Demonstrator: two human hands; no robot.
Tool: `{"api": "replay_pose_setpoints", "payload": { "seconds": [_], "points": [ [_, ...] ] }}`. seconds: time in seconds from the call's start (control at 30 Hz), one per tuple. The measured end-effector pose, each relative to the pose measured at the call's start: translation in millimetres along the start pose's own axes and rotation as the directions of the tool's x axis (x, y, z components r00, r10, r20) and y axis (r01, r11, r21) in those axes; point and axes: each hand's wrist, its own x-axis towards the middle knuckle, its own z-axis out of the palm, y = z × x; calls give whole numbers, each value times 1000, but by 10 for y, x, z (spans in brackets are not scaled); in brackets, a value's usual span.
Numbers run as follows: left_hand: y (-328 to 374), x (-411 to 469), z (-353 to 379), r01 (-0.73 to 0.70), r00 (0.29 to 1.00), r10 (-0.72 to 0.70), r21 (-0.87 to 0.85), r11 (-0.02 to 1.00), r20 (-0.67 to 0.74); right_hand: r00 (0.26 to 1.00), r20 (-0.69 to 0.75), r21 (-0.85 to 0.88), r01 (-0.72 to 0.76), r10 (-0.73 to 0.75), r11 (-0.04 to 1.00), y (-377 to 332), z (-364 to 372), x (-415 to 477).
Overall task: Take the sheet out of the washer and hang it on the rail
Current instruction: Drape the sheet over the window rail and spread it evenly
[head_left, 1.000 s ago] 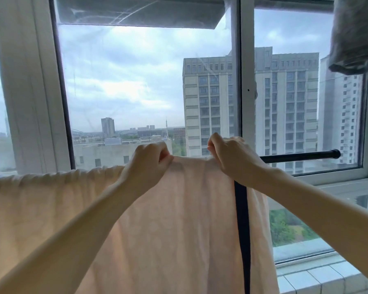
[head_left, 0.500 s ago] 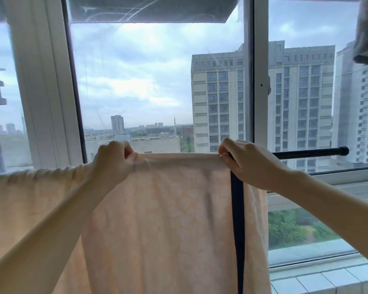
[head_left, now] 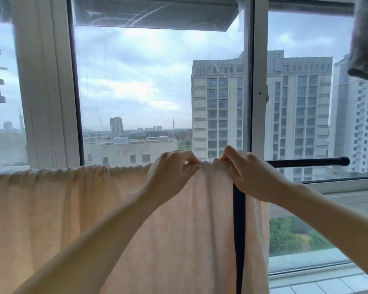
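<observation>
A pale peach sheet hangs draped over a black rail that runs across the window. Only the rail's right end shows; the rest is under the cloth. My left hand pinches the sheet's top fold on the rail. My right hand grips the same fold just to the right, close beside the left. A dark upright post of the rack stands in front of the sheet below my right hand. Left of my hands the top edge is bunched in small gathers.
The white window frame stands close behind the rail. A grey cloth hangs at the top right corner. A tiled sill lies at the lower right. High-rise buildings show through the glass.
My left hand has slid right along the top fold until it sits close to my right hand. The right hand keeps its grip near the post.
</observation>
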Motion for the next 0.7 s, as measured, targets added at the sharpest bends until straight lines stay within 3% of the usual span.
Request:
{"api": "replay_pose_setpoints", "payload": {
  "seconds": [0.1, 0.27, 0.37, 0.53, 0.7],
  "points": [
    [-48, 11, 27, 24, 999, -24, 24, 999, -33, 999, 27, -105, -17, 20, 994, -18, -10, -93],
    [-91, 20, -39, 7, 999, -7, 9, 1000, 35, 988, 18, -262, -141, 151, 955, 20, -35, -148],
    [-140, 26, -99, 31, 998, -32, 10, 999, 60, 985, 21, -246, -162, 172, 956, 57, -81, -128],
    [-227, 54, -123, 106, 994, -106, -14, 994, 20, 976, -95, -212, -214, 198, 954, 82, -191, -76],
    [-218, 50, -97, 120, 992, -120, 9, 993, -32, 935, -84, -187, -355, 345, 916, 99, -239, -46]
  ]
}}
